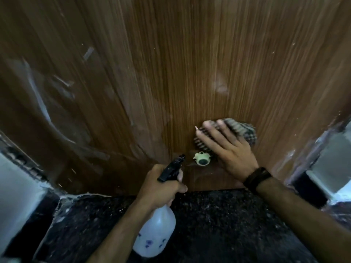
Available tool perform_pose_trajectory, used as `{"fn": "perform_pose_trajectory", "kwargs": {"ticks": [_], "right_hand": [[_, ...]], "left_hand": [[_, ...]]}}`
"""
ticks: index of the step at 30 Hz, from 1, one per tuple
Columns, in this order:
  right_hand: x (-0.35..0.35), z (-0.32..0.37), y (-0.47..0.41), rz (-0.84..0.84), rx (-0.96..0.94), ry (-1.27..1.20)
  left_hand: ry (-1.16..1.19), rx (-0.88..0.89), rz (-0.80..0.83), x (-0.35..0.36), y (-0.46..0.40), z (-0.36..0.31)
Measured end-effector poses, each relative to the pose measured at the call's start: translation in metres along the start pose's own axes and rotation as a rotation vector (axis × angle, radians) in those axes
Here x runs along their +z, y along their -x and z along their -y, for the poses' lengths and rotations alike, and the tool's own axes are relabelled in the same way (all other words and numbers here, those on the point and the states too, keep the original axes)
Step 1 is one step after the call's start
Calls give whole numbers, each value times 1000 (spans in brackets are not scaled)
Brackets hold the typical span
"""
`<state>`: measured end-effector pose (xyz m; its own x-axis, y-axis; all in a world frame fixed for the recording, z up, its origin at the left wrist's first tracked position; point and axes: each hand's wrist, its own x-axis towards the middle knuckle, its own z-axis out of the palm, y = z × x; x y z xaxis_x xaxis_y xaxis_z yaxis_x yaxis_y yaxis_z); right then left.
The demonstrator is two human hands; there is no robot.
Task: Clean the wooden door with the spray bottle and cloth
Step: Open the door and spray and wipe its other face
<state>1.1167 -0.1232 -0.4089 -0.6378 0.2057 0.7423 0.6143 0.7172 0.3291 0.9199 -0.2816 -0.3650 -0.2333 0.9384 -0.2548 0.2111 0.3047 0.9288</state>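
Streaks of pale smear show first on my feed, running down the left part of the wooden door, whose brown vertical grain fills nearly the whole view. Low at the left edge I see a pale wall meeting the dark speckled floor, with whitish marks along the corner where they join. Moving in, the left hand comes up from the bottom of the frame, and its fingers are wrapped tight round the neck of the spray bottle. I can see the bottle's translucent white body hanging below the fist, with small purple marks on it, and its black trigger head pointing up and forward at the base of the door. Just right of that nozzle, a small pale green round fitting with a dark centre sits on the door, low down. Right beside and above it, the checked cloth is pressed flat against the wood, low on the door, right of centre. The right hand lies over the cloth, fingers straight and spread, palm pushing it onto the door rather than clutching it. A dark wristband circles that wrist. Farther right, I see the door's edge meeting a pale frame with more whitish spatter on it.
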Motion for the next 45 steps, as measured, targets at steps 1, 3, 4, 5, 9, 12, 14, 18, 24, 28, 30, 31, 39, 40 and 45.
{"fn": "perform_pose_trajectory", "kwargs": {"ticks": [1, 3, 4, 5, 9, 12, 14, 18, 24, 28, 30, 31, 39, 40, 45], "right_hand": [[6, 6, 12, -47, 147, -43], [17, 21, 33, -150, 372, -126], [22, 25, 39, -203, 429, -139], [25, 29, 45, -248, 464, -124], [26, 32, 48, -296, 488, -34], [23, 35, 53, -299, 626, -228], [24, 43, 58, -372, 791, -353], [25, 55, 67, -417, 1069, -419], [32, 78, 87, -86, 979, -513], [29, 78, 75, -150, 1027, -551], [27, 76, 66, -270, 1097, -554], [27, 77, 65, -302, 1100, -550], [56, 129, 75, 53, 877, -735], [55, 134, 69, 30, 882, -759], [50, 147, 41, -111, 942, -892]], "left_hand": [[-10, 9, 9, 2, 0, 2], [-29, 8, 36, 7, 0, 5], [-37, 7, 47, 10, 0, 7], [-48, 6, 58, 12, 0, 9], [-84, -5, 76, 18, -1, 14], [-128, -38, 104, 28, -3, 17], [-169, -65, 122, 33, -6, 18], [-254, -101, 137, 44, -11, 16], [-321, -96, 92, 44, -17, 14], [-287, -110, 69, 41, -18, 17], [-306, -103, 66, 39, -18, 21], [-324, -98, 62, 37, -18, 23], [-300, -123, 42, 33, -14, 23], [-291, -130, 43, 33, -12, 22], [-203, -121, 5, 25, -10, 16]]}}
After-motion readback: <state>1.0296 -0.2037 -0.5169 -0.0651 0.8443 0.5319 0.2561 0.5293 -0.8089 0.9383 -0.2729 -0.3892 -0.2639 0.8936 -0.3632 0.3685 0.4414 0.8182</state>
